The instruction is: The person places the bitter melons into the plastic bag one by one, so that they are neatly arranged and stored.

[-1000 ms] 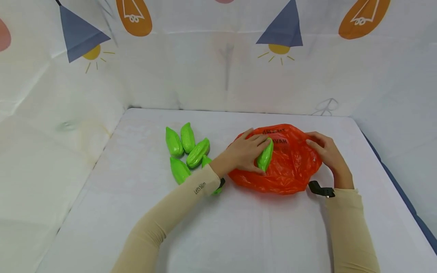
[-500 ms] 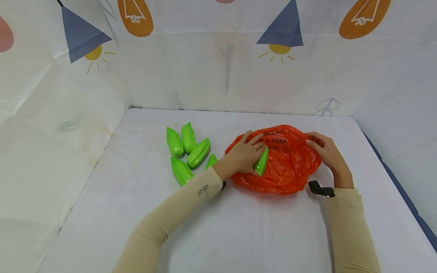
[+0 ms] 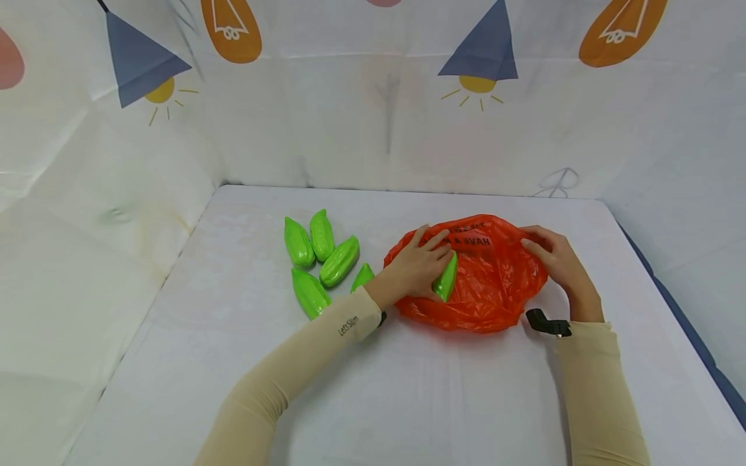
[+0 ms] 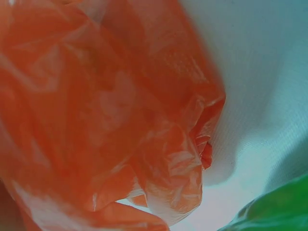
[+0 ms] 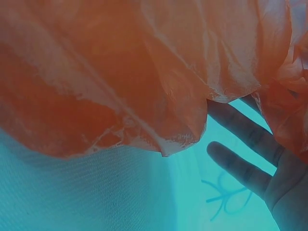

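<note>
An orange plastic bag (image 3: 489, 285) lies crumpled on the white table (image 3: 408, 388). My left hand (image 3: 431, 268) grips a glossy green vegetable (image 3: 447, 279) and holds it against the bag's left part. My right hand (image 3: 533, 244) pinches the bag's right edge. The left wrist view is filled by the orange bag (image 4: 96, 120), with a bit of a green vegetable (image 4: 274, 211) at the bottom right. In the right wrist view the bag (image 5: 120, 72) hangs over two fingers (image 5: 240, 126).
Several more green vegetables lie on the table left of the bag, among them one at the far left (image 3: 298, 241) and one near my left sleeve (image 3: 309, 292). Printed sheeting (image 3: 379, 116) walls in the table at the back and sides.
My left hand has drawn the green vegetable a little to the left and down on the bag. The bag's folds have shifted slightly. My right hand has stayed in place.
</note>
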{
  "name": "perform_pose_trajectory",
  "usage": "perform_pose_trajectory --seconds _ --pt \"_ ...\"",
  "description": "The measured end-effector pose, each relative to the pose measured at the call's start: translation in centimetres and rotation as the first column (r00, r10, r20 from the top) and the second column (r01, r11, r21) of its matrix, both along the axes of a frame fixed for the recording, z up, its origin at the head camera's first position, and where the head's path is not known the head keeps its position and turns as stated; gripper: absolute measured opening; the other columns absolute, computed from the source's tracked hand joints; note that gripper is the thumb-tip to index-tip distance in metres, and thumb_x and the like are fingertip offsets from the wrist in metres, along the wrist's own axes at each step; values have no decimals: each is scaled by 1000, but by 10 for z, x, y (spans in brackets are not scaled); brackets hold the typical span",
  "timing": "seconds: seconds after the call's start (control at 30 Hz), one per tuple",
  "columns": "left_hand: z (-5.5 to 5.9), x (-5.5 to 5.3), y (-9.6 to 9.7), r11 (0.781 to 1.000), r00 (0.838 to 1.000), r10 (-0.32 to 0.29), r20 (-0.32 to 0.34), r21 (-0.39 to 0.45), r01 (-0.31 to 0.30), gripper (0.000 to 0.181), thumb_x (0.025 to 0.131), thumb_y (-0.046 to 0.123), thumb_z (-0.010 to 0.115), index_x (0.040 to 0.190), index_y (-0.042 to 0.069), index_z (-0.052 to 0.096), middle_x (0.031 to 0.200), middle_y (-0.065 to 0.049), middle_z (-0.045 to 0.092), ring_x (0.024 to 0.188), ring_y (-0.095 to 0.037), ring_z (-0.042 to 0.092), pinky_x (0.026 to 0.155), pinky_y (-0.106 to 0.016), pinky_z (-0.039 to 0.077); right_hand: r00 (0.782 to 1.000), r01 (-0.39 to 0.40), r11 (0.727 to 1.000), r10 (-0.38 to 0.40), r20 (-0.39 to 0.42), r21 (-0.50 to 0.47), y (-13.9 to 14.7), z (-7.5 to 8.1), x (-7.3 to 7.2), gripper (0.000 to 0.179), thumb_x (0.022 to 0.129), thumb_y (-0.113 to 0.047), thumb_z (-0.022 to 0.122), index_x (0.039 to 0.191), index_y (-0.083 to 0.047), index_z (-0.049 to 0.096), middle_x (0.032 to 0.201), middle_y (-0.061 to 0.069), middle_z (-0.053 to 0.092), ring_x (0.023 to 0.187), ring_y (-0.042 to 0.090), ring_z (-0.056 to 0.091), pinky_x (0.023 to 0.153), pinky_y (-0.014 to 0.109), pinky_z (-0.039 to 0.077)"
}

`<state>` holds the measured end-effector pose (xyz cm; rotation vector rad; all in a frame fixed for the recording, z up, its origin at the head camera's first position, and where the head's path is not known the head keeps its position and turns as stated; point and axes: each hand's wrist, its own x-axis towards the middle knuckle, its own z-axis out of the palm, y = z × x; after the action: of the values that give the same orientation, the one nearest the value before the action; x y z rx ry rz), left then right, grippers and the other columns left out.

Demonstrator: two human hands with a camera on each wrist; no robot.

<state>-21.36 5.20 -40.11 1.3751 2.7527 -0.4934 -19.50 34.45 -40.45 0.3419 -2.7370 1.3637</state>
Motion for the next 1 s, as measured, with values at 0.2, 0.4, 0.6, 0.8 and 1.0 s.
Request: perform_pose_trajectory --seconds 0.2,0.4,0.6,0.8,1.0 --pt "-3 0 0 1000 1000 8 3 12 -8 102 78 80 54 155 17 30 160 2 32 154 -25 5 122 -53 4 1000 5 1000 -5 20 4 -3 3 1 33 101 -12 50 127 7 57 103 -23 59 87 -2 59 71 9 52" --pt "2 3 -4 1000 1000 3 3 29 -3 104 79 81 51 156 15 27 161 0 30 154 -25 5 122 -52 4 999 14 999 -15 31 31 7 -10 -7 34 102 -14 49 129 6 56 106 -23 57 87 -3 58 71 10 52" --pt "25 8 -14 988 1000 4 20 153 -7 106 80 84 44 157 15 22 163 0 23 154 -22 4 123 -47 5 1000 6 999 -7 17 38 10 -12 -9 33 101 -14 50 128 5 57 104 -23 58 87 -2 57 71 8 51" --pt "38 11 -29 964 1000 -2 31 265 -7 113 75 89 43 157 15 22 163 1 23 154 -19 3 123 -45 4 1000 10 999 -10 21 31 9 -12 -8 34 101 -16 51 129 3 57 103 -25 57 87 -3 57 72 9 51" --pt "40 16 -48 944 1000 10 -11 329 -6 113 74 89 45 157 14 25 162 1 26 153 -17 8 122 -43 8 1000 4 1000 -4 20 24 8 -13 -8 34 101 -16 51 128 3 57 103 -23 58 86 -2 58 71 10 52"
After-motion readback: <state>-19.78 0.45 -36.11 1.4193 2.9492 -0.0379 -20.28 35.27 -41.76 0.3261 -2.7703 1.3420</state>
